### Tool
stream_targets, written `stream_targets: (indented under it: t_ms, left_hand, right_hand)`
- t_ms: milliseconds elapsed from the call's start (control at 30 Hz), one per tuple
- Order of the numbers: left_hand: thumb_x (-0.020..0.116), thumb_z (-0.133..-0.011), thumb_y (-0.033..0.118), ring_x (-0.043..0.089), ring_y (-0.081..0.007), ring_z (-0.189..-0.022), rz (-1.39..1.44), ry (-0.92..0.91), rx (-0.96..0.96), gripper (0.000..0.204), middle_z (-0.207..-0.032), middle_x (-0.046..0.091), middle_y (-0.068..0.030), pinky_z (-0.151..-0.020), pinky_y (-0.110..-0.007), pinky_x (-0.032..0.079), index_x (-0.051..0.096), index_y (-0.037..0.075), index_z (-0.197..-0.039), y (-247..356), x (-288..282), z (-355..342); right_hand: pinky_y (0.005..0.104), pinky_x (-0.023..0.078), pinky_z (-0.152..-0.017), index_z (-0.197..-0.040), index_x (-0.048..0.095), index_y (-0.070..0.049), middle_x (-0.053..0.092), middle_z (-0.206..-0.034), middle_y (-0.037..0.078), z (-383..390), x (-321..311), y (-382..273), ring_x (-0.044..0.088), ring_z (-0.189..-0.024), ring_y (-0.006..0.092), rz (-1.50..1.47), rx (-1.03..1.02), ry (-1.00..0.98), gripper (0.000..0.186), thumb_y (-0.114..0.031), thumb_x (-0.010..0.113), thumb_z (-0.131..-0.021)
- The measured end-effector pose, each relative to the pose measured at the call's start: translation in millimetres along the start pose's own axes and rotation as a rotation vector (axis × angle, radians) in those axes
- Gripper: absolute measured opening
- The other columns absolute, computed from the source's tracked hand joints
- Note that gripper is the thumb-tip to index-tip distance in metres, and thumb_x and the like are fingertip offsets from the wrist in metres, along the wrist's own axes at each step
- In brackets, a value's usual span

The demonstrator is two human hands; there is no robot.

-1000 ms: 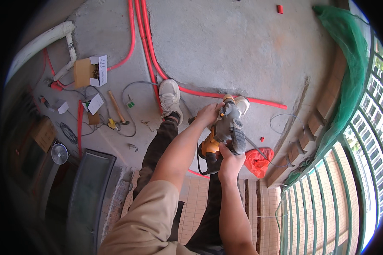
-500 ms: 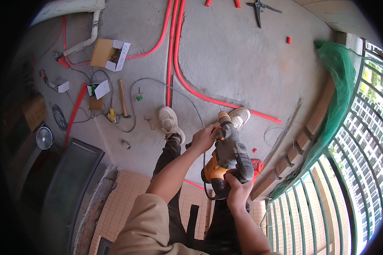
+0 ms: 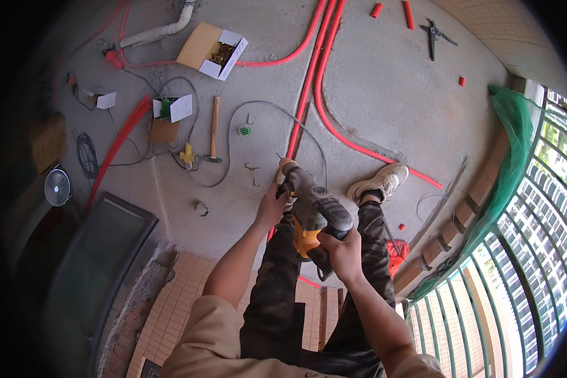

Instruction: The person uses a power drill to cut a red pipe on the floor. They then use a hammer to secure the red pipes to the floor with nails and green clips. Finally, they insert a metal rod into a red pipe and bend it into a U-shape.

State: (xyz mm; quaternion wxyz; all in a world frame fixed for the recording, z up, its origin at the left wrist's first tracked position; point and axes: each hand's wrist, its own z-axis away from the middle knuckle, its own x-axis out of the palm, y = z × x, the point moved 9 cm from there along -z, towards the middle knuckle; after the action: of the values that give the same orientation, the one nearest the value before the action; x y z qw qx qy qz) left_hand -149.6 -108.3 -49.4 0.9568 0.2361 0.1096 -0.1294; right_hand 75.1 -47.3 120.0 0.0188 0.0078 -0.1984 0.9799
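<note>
Power drill [image 3: 310, 200] — grey and orange, seemingly dusty — is clasped by left grip [image 3: 271, 207] and right grip [image 3: 343, 253].

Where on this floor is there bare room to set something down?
Widest is the concrete right of the curved red pipe, left of the green netting and below the black tool. Another lies between the upper carton and the straight red pipe, above the grey cable. Crowding is at left, around the hammer, yellow plug and carton with green contents.
</note>
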Motion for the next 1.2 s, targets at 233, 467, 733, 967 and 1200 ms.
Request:
stream_targets:
  t_ms: [233,467,733,967,1200]
  left_hand:
    - [0.085,-0.074,0.032,0.068,-0.0413,-0.098,-0.316,0.108,-0.182,0.059,-0.102,0.07,-0.0214,-0.083,-0.048,0.052,0.049,0.004,-0.111,-50,-104,47]
    - [0.075,-0.069,-0.009,0.063,-0.0243,-0.06,0.197,0.089,-0.657,0.053,-0.082,0.065,-0.0152,-0.046,-0.038,0.05,0.055,-0.002,-0.117,-243,-176,60]
    - [0.074,-0.073,-0.005,0.059,-0.0237,-0.055,0.48,0.396,-0.979,0.032,-0.079,0.062,-0.0131,-0.047,-0.038,0.048,0.058,-0.003,-0.101,-503,-180,71]
    - [0.072,-0.069,-0.01,0.063,-0.0278,-0.053,0.553,0.643,-0.728,0.037,-0.076,0.065,-0.0166,-0.046,-0.04,0.052,0.055,-0.005,-0.101,-574,-171,44]
    - [0.067,-0.087,0.026,0.07,-0.0365,-0.085,-0.623,0.512,-0.176,0.027,-0.087,0.072,-0.0164,-0.073,-0.045,0.055,0.068,0.003,-0.101,-319,-252,-91]
  right_hand:
    - [0.0301,0.053,-0.067,-0.113,0.057,0.005,0.067,-0.092,0.01,-25,93,9,0.066,-0.072,0.015,0.214,-0.058,-0.243,0.033,-0.003,0.068,-0.082]
    - [0.0394,0.053,-0.086,-0.125,0.06,0.001,0.072,-0.104,0.021,-145,157,52,0.07,-0.095,0.034,0.661,-0.402,-0.604,0.042,-0.017,0.066,-0.087]
    - [0.0375,0.054,-0.072,-0.101,0.066,0.001,0.072,-0.082,0.016,-266,-5,113,0.072,-0.077,0.0284,1.174,-0.434,-0.243,0.021,-0.016,0.06,-0.091]
    - [0.0378,0.054,-0.069,-0.099,0.065,0.001,0.07,-0.078,0.016,-284,-56,138,0.071,-0.074,0.0272,1.236,-0.338,-0.253,0.018,-0.014,0.062,-0.091]
    - [0.0409,0.057,-0.077,-0.105,0.065,0.0,0.072,-0.09,0.021,-288,76,93,0.073,-0.086,0.0353,1.069,-0.572,-0.447,0.019,-0.015,0.064,-0.093]
